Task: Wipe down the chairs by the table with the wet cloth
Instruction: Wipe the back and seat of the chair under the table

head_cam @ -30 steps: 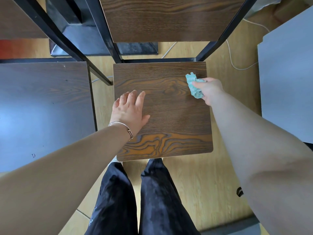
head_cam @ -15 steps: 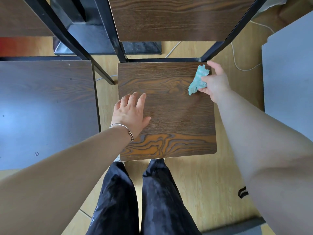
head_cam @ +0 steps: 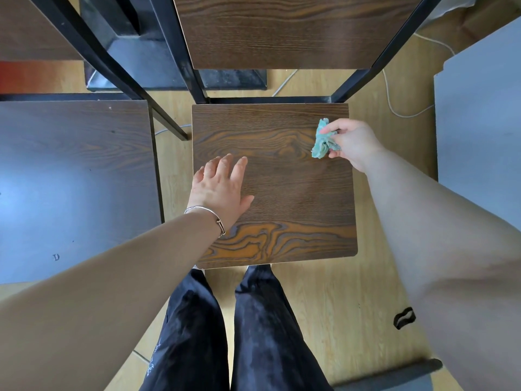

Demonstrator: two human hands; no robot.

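A wooden chair seat (head_cam: 284, 176) with dark grain lies straight below me, its backrest (head_cam: 279, 29) on black metal posts at the top. My right hand (head_cam: 352, 142) pinches a crumpled teal cloth (head_cam: 322, 139) at the seat's far right part, the cloth hanging down onto the wood. My left hand (head_cam: 222, 187) rests flat, fingers apart, on the seat's left side, with a thin bracelet on the wrist.
A second chair seat (head_cam: 70, 179) stands close on the left, its black frame (head_cam: 112, 69) slanting between them. A grey surface (head_cam: 479, 136) is at the right. A white cable (head_cam: 394, 103) and a black band (head_cam: 403, 317) lie on the wooden floor. My legs stand against the seat's front edge.
My right hand went with the cloth from the seat's right side up to the far right corner, then back down and slightly inward. The left hand stayed flat in place.
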